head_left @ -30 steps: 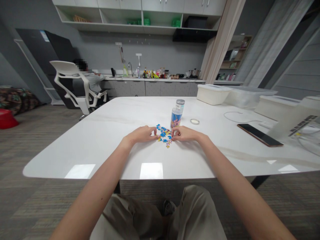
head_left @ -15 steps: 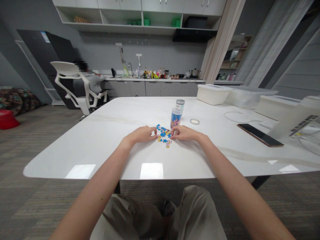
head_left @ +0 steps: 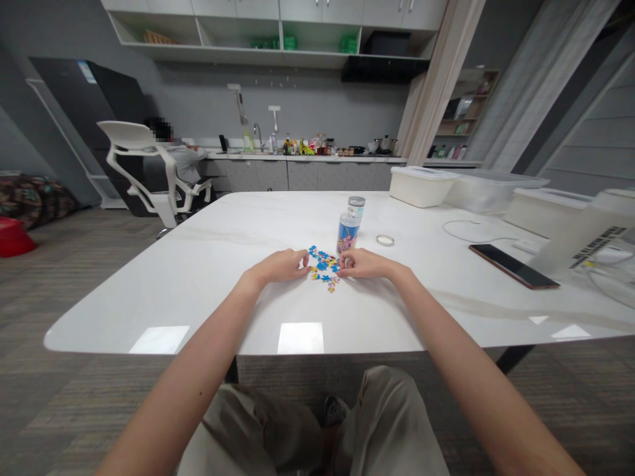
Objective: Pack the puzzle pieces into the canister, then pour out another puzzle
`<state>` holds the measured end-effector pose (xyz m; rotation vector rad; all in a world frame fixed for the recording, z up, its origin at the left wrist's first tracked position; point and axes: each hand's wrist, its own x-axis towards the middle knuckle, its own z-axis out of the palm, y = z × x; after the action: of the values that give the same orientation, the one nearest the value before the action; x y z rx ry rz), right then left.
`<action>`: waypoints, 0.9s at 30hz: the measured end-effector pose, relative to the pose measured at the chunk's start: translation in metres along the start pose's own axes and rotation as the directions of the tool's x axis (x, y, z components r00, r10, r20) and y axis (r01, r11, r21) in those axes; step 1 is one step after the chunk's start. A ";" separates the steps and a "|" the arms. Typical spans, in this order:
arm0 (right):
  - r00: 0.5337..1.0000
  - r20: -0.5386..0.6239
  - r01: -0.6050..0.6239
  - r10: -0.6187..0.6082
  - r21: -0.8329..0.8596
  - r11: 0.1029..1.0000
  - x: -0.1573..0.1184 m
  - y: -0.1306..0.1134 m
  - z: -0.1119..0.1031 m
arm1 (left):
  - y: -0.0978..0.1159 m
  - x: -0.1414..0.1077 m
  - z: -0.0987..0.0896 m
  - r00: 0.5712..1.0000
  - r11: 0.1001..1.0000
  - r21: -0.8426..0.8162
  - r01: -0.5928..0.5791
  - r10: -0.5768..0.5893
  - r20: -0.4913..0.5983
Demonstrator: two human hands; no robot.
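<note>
Blue, yellow and pink: small puzzle pieces (head_left: 321, 266), one loose cluster, lying on the near side of the printed can (head_left: 348, 231), close to its base. Handling, as judged: light fingertip pressure on the cut edges, pieces flat to the white table (head_left: 149, 284), one hand to steady and the other to nudge; knobs best lined up with sockets before any pressing, with care not to bend the thin tabs or knock the can. Appearance: flat, knobbed outlines, mostly blue towards the middle, yellow and pink patches about the edges, some overlapping or touching, joins too small to confirm. Left hand (head_left: 282, 266): near side of the can and to its left, thumb and forefinger curved to a narrow opening at the cluster's edge; any grip on a piece impossible to tell. Right hand (head_left: 367, 264): just on the near side of the can, fingers curled in, thumb and forefinger nearly together beside the blue pieces; hold likewise uncertain. Silver-topped jar (head_left: 356, 203): directly behind the can. Round ring-like lid (head_left: 385, 240): right of the can, flat. Dark phone (head_left: 513, 266): well to its right. Lidded cream box (head_left: 421, 187): beyond it, to the right.
</note>
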<state>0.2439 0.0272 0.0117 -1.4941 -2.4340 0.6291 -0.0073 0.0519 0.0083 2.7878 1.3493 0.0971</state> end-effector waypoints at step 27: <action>1.000 0.003 0.018 -0.018 -0.031 0.999 0.003 0.004 0.001 | -0.001 0.001 0.000 1.000 0.999 0.043 -0.021 0.019 0.024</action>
<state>0.2455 0.0308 0.0090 -1.4824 -2.4666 0.5931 -0.0071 0.0532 0.0082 2.8286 1.3343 0.0365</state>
